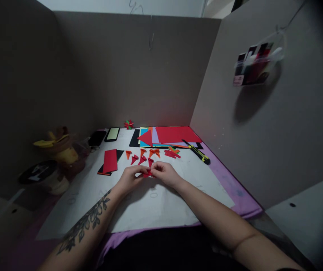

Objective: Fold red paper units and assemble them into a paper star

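Note:
Over the white sheet [161, 210], my left hand [131, 180] and my right hand [165, 174] meet, both closed on one small red paper piece [147, 173]. Fingers cover much of that piece, so its shape is unclear. Just beyond my hands lie several small folded red pieces [134, 159] and several folded orange pieces [129, 154]. Red paper strips [172, 154] lie to their right, beside some green and orange ones. Left of my hands, a red paper rectangle [110, 161] rests on black paper.
Stacked coloured sheets [176, 134] lie at the back, near a yellow-black cutter [196, 152]. A phone [112, 134] and a red-green paper star [129, 124] are at the back left. Containers [44, 176] stand at left. A pouch [256, 66] hangs on the right wall.

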Demonstrator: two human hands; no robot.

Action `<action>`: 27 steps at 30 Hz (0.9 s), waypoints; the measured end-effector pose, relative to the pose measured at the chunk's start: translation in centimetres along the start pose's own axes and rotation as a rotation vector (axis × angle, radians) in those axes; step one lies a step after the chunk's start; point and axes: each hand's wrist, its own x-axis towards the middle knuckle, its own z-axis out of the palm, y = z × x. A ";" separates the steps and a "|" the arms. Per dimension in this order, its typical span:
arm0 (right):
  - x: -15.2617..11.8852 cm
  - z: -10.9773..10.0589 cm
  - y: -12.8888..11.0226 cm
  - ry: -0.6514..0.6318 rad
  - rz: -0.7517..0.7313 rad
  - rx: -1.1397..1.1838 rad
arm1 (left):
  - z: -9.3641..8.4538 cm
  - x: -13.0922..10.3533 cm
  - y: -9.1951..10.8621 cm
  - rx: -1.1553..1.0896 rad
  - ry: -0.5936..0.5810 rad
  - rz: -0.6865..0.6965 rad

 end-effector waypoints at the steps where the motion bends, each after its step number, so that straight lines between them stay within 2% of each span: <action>1: 0.0 0.0 0.0 0.007 -0.018 -0.005 | 0.1 0.0 0.1 -0.006 0.005 -0.023; 5: -0.2 0.1 0.0 0.040 -0.109 -0.006 | 0.3 0.2 0.6 -0.072 0.136 -0.151; 8: -0.3 0.4 0.0 0.105 -0.204 -0.095 | 0.6 0.5 0.8 -0.124 0.228 -0.212; 12: -0.5 0.8 -0.2 0.200 -0.240 -0.254 | 0.8 0.6 0.7 -0.151 0.221 -0.207; 16: -0.6 1.1 -0.3 0.179 -0.301 -0.407 | 0.9 0.6 0.7 -0.084 0.206 -0.174; 20: -0.6 1.3 -0.1 0.179 -0.400 -0.489 | 0.8 0.6 0.9 -0.054 0.223 -0.208; 27: -0.8 1.3 -0.1 0.298 -0.578 -0.479 | 0.6 0.9 0.8 -0.316 0.281 -0.347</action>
